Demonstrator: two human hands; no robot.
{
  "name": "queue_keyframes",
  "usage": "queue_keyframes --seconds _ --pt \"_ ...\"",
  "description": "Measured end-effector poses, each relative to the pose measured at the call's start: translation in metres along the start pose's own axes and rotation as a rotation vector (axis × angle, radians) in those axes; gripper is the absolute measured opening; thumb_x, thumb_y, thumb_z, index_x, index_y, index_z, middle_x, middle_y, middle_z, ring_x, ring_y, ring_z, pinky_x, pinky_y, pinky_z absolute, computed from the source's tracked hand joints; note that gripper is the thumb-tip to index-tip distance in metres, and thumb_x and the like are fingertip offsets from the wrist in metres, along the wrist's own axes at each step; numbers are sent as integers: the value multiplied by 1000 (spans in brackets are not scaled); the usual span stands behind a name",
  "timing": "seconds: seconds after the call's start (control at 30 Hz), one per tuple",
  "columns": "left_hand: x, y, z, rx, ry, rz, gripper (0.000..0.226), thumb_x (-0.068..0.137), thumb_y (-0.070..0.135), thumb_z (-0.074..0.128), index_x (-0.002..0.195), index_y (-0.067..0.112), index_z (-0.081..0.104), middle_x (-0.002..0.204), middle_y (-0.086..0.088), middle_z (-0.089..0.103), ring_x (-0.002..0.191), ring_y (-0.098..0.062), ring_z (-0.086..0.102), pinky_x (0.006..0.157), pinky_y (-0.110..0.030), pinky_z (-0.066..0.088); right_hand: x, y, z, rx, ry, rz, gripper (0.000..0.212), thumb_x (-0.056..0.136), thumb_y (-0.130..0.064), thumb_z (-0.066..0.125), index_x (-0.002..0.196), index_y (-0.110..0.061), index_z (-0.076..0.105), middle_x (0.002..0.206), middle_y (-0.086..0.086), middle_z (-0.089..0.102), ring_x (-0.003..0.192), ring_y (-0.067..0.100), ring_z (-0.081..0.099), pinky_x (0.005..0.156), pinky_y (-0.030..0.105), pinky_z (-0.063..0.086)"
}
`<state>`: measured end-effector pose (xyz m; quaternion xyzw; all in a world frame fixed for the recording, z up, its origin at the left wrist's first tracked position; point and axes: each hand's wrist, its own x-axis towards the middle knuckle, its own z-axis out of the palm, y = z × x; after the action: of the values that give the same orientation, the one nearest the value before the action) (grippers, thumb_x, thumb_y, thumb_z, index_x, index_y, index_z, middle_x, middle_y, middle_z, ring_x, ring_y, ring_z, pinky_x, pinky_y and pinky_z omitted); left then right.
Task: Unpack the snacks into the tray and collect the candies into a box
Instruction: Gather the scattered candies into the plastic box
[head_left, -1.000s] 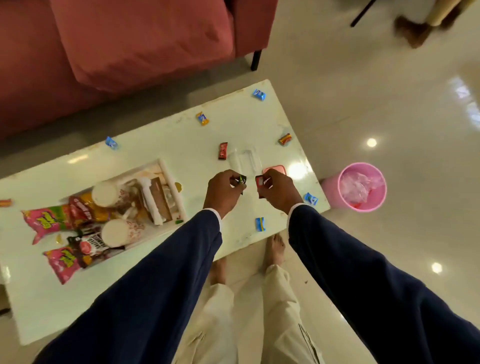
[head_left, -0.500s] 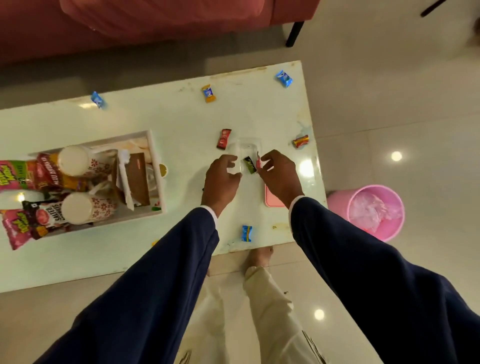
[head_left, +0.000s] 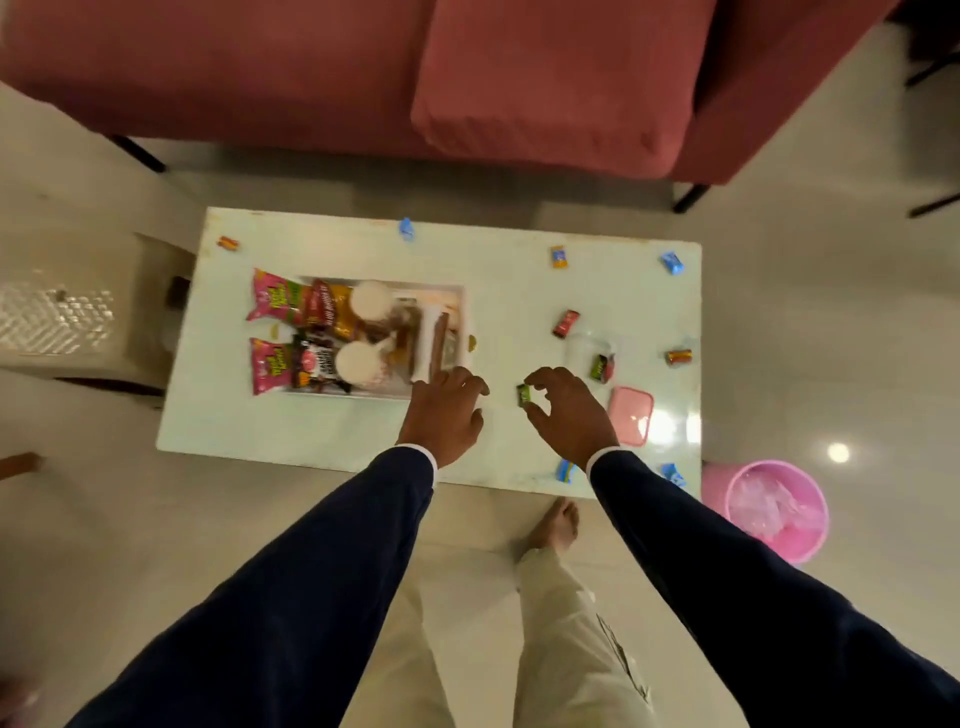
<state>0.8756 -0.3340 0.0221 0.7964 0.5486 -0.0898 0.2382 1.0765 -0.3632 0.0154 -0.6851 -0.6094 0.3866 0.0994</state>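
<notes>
Green candy (head_left: 523, 394) is pinched at the fingertips of the right hand (head_left: 571, 410), just left of the clear box (head_left: 584, 349), which holds another green candy (head_left: 601, 368). Nearer the person than that box lies its pink lid (head_left: 631, 415). Left of the box, the left hand (head_left: 447, 410) hovers with loosely curled, empty fingers at the tray's (head_left: 465, 317) corner. Other candies are scattered on the white table (head_left: 311, 431).

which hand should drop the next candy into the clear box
Right, probably. The right hand already pinches a green candy at its fingertips, and the clear box sits just beyond it on the table. The left hand looks empty, over by the tray.
</notes>
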Motion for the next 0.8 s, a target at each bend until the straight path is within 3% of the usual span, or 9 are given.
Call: queue_keyframes --seconds 0.1,0.3,0.53,0.8 --pt "-28 -51 -24 70 52 -31 37 95 28 54 131 24 54 135 1 51 124 -24 49 94 -44 40 7 -62 20 -130 -34 -100 39 96 -29 59 134 -21 53 130 0 58 118 24 55 89 42 52" --pt "-90 -188 -72 -63 312 -58 28 89 23 58 117 23 60 121 1 59 109 -24 58 83 -42 44 25 -196 85 -317 -56 -250 46 94 -29 62 137 -16 52 136 6 55 121 32 55 92 44 51" --pt "-135 -337 -130 -71 276 -136 28 95 27 55 123 27 60 126 2 56 111 -22 56 89 -43 43 54 -328 138 -379 -24 -290 43 95 -20 61 137 -13 53 138 12 56 123 34 56 96 45 47" --pt "-96 -425 -148 -74 184 -162 30 96 24 54 126 24 58 128 -1 56 115 -26 56 98 -46 44 112 -377 173 -387 -25 -221 32 97 -20 55 130 -18 55 135 5 58 122 29 57 95 44 51"
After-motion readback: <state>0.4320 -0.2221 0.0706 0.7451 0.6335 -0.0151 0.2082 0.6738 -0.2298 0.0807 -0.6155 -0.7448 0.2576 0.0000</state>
